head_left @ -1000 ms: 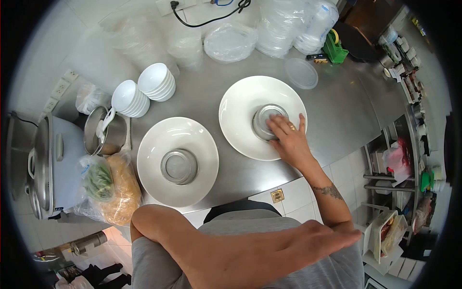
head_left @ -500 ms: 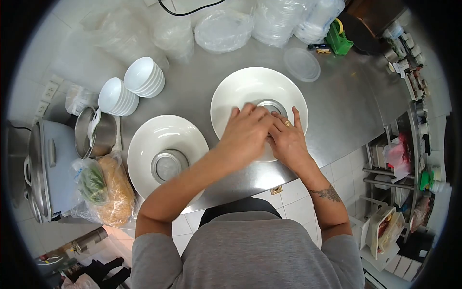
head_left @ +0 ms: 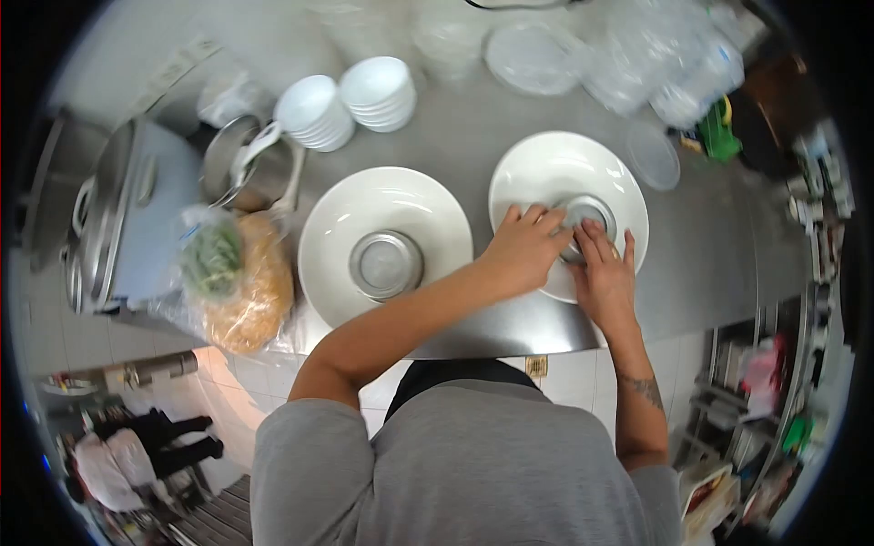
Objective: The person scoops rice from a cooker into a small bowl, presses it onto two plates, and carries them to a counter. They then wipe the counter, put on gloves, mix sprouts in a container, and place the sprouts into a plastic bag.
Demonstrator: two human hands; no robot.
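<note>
Two wide white bowls rest on the steel table. Inside the right bowl [head_left: 539,166] is a round metal tin [head_left: 592,211]. My left hand [head_left: 526,250] has bent fingers closed at the left rim of this tin. My right hand [head_left: 608,280], with a ring, holds the tin's near side, its fingertips over the rim and its little finger held apart. The tin's near edge is partly hidden by my fingers. A second metal tin [head_left: 386,264] sits in the left bowl [head_left: 350,205], with neither hand on it.
Two stacks of small white bowls [head_left: 378,91], a pot [head_left: 250,168] and bagged food [head_left: 246,282] stand left. Plastic-wrapped containers [head_left: 537,59], a clear lid [head_left: 653,156] and a green tape dispenser [head_left: 719,132] lie behind. A person [head_left: 127,460] is at lower left.
The view has shifted, so the table's contents appear farther right. My hands, overlapping before, are now a little apart at the tin, and more of the tin shows.
</note>
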